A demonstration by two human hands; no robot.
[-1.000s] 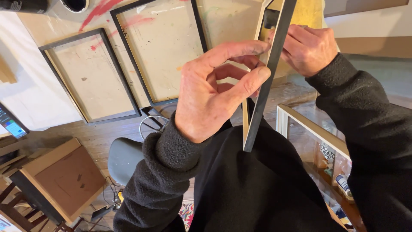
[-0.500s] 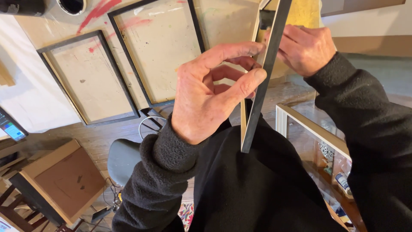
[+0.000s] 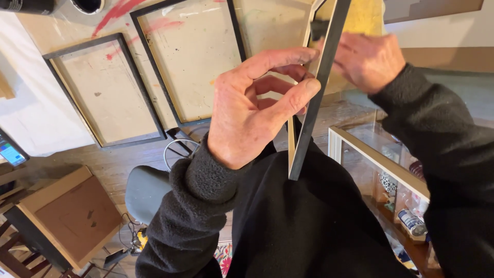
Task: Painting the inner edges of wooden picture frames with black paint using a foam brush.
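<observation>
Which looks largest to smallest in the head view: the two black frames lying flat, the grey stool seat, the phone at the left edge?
1. Larger black frame
2. Smaller black frame
3. Grey stool seat
4. Phone, partly cut off by the edge, so its full size is unsure.

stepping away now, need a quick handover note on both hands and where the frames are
Left hand: thumb and forefinger pinch the edge of the dark frame, held on edge in front of the chest.
Right hand: grips the same frame higher up, from the far side.
Two more dark frames, small and large, lie flat on the paint-stained sheet.
Done: one frame lifted and in hand.
Left: the two flat frames lie untouched.
</observation>
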